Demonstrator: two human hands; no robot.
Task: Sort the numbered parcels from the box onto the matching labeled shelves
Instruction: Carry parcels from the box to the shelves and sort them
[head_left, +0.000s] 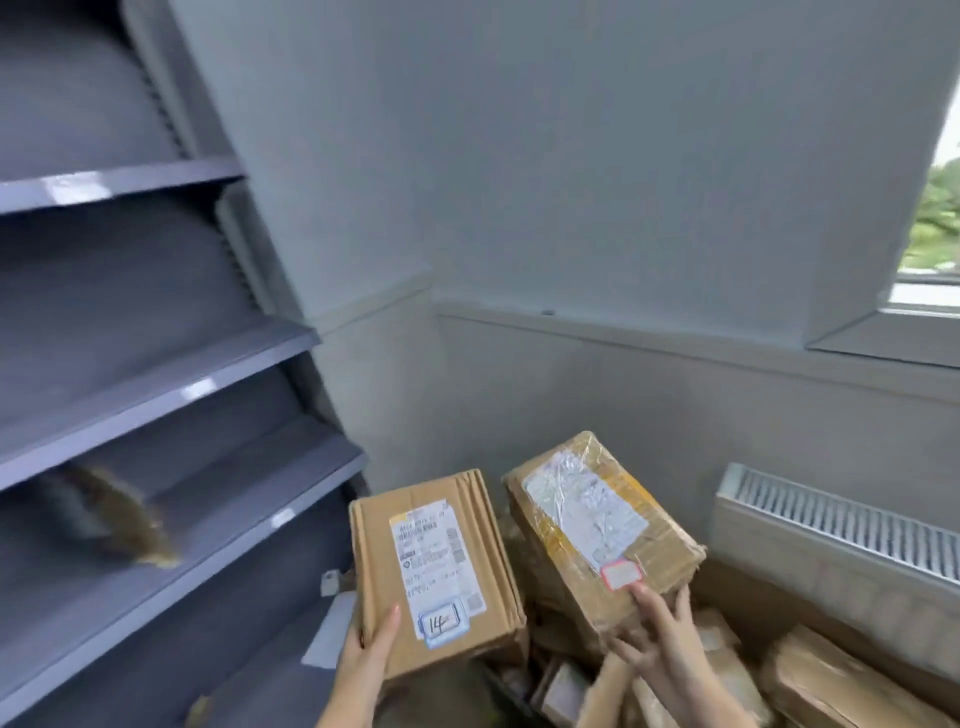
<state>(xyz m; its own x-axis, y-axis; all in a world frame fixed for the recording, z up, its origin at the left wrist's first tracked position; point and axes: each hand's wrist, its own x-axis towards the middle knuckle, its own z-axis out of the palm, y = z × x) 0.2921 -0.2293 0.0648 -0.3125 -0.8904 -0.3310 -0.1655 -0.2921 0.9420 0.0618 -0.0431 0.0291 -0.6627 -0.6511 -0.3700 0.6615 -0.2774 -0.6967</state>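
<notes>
My left hand (371, 647) grips the lower left corner of a flat brown parcel (434, 566) whose blue-bordered label reads 14. My right hand (657, 631) holds the lower end of a second, tape-wrapped brown parcel (597, 525) with a red-bordered label, its number too blurred to read. Both parcels are raised above the box of parcels (810, 680) at the lower right. The grey metal shelves (171, 395) stand to the left, with small white labels on their front edges. A blurred brown parcel (124, 514) lies on a lower shelf.
A white radiator (841, 525) runs along the wall at the right, under a window sill (883, 338). The grey wall corner is straight ahead. Several more brown parcels lie piled in the box below my hands.
</notes>
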